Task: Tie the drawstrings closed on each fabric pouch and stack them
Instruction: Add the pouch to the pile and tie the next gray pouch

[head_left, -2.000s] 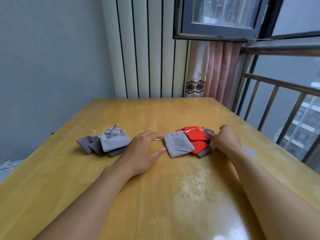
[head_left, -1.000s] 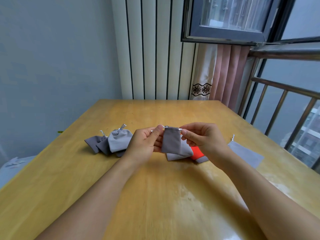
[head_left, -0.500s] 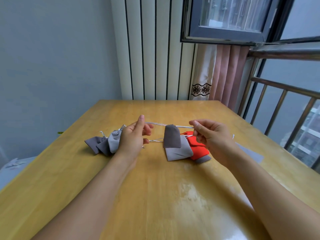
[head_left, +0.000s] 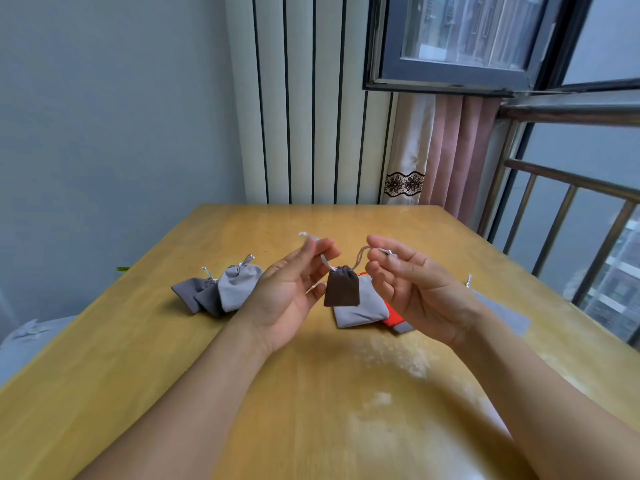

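Note:
A small dark grey pouch (head_left: 342, 287) hangs in the air between my hands, its mouth gathered tight. My left hand (head_left: 289, 292) pinches its left drawstring and my right hand (head_left: 408, 285) pinches its right drawstring, both palms turned toward me. Below it on the wooden table (head_left: 311, 393) lie a light grey pouch (head_left: 363, 306) and, partly hidden under it, an orange pouch (head_left: 393, 315). A pile of cinched grey pouches (head_left: 221, 291) lies to the left. A flat grey pouch (head_left: 502, 311) lies to the right, behind my right wrist.
The table's far edge meets a ribbed white wall panel (head_left: 311, 98) and a pink curtain (head_left: 450, 150). A metal railing (head_left: 571, 202) and window run along the right side. A pale fabric object (head_left: 31, 330) sits beyond the table's left edge.
My hands have come closer together and turned palm up. The drawstrings, pulled out taut sideways before, now slope up from the cinched pouch, which hangs a little lower.

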Action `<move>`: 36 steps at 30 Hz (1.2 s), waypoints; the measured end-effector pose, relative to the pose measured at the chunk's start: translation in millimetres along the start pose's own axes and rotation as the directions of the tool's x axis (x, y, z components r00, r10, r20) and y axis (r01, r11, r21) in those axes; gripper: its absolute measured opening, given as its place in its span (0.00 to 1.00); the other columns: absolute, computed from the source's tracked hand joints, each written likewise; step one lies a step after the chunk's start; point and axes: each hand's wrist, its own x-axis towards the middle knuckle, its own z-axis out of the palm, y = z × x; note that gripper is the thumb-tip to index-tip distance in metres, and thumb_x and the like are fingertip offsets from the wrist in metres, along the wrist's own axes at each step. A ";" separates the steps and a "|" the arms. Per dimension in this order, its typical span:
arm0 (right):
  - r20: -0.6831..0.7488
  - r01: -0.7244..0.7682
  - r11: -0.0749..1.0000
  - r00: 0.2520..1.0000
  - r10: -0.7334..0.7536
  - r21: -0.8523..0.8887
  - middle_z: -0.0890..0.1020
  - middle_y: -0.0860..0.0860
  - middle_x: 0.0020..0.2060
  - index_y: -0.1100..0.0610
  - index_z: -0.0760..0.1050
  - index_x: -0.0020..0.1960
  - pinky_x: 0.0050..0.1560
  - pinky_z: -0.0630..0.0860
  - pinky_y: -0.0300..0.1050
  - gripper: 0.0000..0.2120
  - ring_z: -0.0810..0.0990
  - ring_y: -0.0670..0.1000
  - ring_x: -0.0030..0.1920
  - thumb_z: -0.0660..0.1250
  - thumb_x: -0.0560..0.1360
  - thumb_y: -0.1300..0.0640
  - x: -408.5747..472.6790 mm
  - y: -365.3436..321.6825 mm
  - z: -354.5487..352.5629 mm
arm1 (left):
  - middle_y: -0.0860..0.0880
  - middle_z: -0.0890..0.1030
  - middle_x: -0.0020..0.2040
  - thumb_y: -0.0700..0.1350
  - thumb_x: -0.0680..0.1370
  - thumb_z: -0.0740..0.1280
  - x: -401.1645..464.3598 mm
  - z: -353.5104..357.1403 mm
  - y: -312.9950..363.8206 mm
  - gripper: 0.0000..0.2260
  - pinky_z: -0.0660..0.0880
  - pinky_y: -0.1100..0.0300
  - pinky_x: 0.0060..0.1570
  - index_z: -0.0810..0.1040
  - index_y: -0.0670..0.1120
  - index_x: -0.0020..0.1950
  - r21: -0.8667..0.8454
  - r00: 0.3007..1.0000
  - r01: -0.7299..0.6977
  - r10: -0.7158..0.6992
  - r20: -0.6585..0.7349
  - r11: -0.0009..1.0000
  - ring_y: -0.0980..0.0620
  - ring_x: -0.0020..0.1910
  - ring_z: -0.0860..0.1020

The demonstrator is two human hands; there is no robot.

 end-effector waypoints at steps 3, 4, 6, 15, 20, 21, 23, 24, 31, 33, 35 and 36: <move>0.005 0.016 0.998 1.000 -0.016 -0.054 0.85 0.56 0.43 0.61 0.85 0.51 0.45 0.81 0.37 0.15 0.85 0.48 0.42 0.66 0.69 0.71 -0.4 1.2 0.0 | 0.51 0.85 0.51 0.40 0.75 0.67 -1.7 1.3 -4.2 0.13 0.75 0.65 0.48 0.80 0.47 0.59 0.147 0.994 -0.082 0.071 0.081 0.986 0.58 0.45 0.80; -0.018 0.018 0.997 1.000 -0.019 -0.079 0.84 0.56 0.42 0.61 0.84 0.51 0.43 0.81 0.37 0.12 0.84 0.48 0.40 0.67 0.70 0.69 0.3 2.9 0.1 | 0.50 0.85 0.51 0.39 0.76 0.66 -2.3 2.5 -5.5 0.13 0.74 0.67 0.47 0.80 0.47 0.60 0.196 0.994 -0.094 0.079 0.080 0.976 0.59 0.45 0.80; -0.062 0.016 0.983 0.998 -0.028 -0.181 0.81 0.58 0.40 0.60 0.84 0.50 0.35 0.77 0.37 0.09 0.78 0.47 0.35 0.69 0.72 0.62 1.9 7.2 0.3 | 0.50 0.85 0.50 0.39 0.78 0.65 -4.0 5.7 -7.7 0.15 0.73 0.66 0.47 0.77 0.49 0.64 0.248 0.993 -0.097 0.078 0.086 0.964 0.59 0.45 0.80; -0.019 0.191 0.825 0.971 -0.237 -0.532 0.83 0.47 0.58 0.54 0.86 0.40 0.49 0.70 0.45 0.05 0.80 0.46 0.57 0.74 0.68 0.53 -0.3 6.0 6.8 | 0.51 0.83 0.38 0.46 0.71 0.70 -4.1 8.9 -13.5 0.10 0.74 0.65 0.44 0.82 0.44 0.49 0.235 0.998 -0.015 -0.002 0.068 0.972 0.58 0.37 0.79; 0.059 0.200 0.804 0.978 -0.202 -0.561 0.84 0.51 0.59 0.59 0.85 0.49 0.60 0.77 0.54 0.09 0.81 0.54 0.62 0.71 0.71 0.56 -2.7 6.8 8.1 | 0.52 0.78 0.35 0.47 0.75 0.69 -9.0 9.8 -14.9 0.07 0.70 0.65 0.38 0.81 0.47 0.38 0.384 0.984 0.019 -0.085 0.158 0.923 0.57 0.34 0.75; 0.058 0.195 0.796 0.978 -0.198 -0.573 0.85 0.53 0.56 0.57 0.85 0.49 0.59 0.77 0.55 0.09 0.82 0.56 0.60 0.71 0.71 0.57 -2.3 7.5 9.2 | 0.52 0.78 0.34 0.46 0.76 0.68 -9.5 10.8 -15.5 0.09 0.70 0.65 0.38 0.80 0.46 0.37 0.404 0.982 0.012 -0.086 0.166 0.915 0.57 0.34 0.75; 0.040 0.185 0.786 0.979 -0.200 -0.590 0.86 0.53 0.44 0.58 0.86 0.49 0.49 0.78 0.50 0.09 0.83 0.54 0.45 0.71 0.71 0.57 -1.5 8.1 9.1 | 0.51 0.77 0.33 0.44 0.79 0.66 -9.6 11.7 -16.4 0.11 0.68 0.64 0.37 0.77 0.45 0.36 0.425 0.982 0.011 -0.091 0.168 0.905 0.58 0.32 0.74; 0.027 0.179 0.783 0.979 -0.203 -0.596 0.84 0.52 0.37 0.60 0.85 0.49 0.43 0.77 0.45 0.10 0.80 0.50 0.39 0.71 0.71 0.57 -1.2 7.8 8.9 | 0.51 0.75 0.32 0.44 0.79 0.65 -9.6 11.7 -16.1 0.12 0.66 0.63 0.36 0.76 0.46 0.35 0.428 0.981 0.014 -0.095 0.169 0.904 0.57 0.31 0.72; -0.034 0.110 0.748 0.984 -0.174 -0.655 0.81 0.58 0.33 0.63 0.85 0.47 0.33 0.69 0.39 0.13 0.72 0.52 0.34 0.74 0.68 0.54 -0.8 6.7 6.6 | 0.52 0.72 0.32 0.44 0.77 0.67 -10.5 13.4 -16.4 0.13 0.67 0.62 0.40 0.80 0.34 0.54 0.469 0.982 0.059 -0.136 0.131 0.881 0.56 0.32 0.69; -0.075 0.085 0.749 0.981 -0.178 -0.657 0.81 0.57 0.32 0.62 0.86 0.46 0.33 0.68 0.40 0.14 0.70 0.56 0.37 0.74 0.67 0.52 0.2 6.4 5.1 | 0.51 0.71 0.34 0.49 0.73 0.66 -9.8 15.3 -13.6 0.19 0.64 0.55 0.47 0.78 0.33 0.50 0.422 0.978 0.095 -0.163 0.127 0.901 0.54 0.35 0.66; -0.098 0.061 0.744 0.981 -0.168 -0.665 0.81 0.55 0.32 0.61 0.86 0.45 0.33 0.67 0.40 0.13 0.68 0.56 0.36 0.74 0.67 0.52 0.9 5.6 3.3 | 0.50 0.74 0.36 0.52 0.72 0.68 -9.9 14.4 -12.8 0.18 0.64 0.52 0.49 0.78 0.35 0.43 0.427 0.976 0.096 -0.169 0.136 0.899 0.51 0.38 0.67; -0.097 0.050 0.739 0.983 -0.154 -0.672 0.80 0.56 0.32 0.61 0.86 0.46 0.33 0.67 0.41 0.14 0.68 0.55 0.36 0.74 0.67 0.51 0.8 5.5 2.9 | 0.49 0.77 0.38 0.51 0.73 0.71 -9.8 13.8 -14.0 0.15 0.66 0.55 0.49 0.78 0.39 0.36 0.471 0.979 0.072 -0.152 0.134 0.879 0.52 0.40 0.70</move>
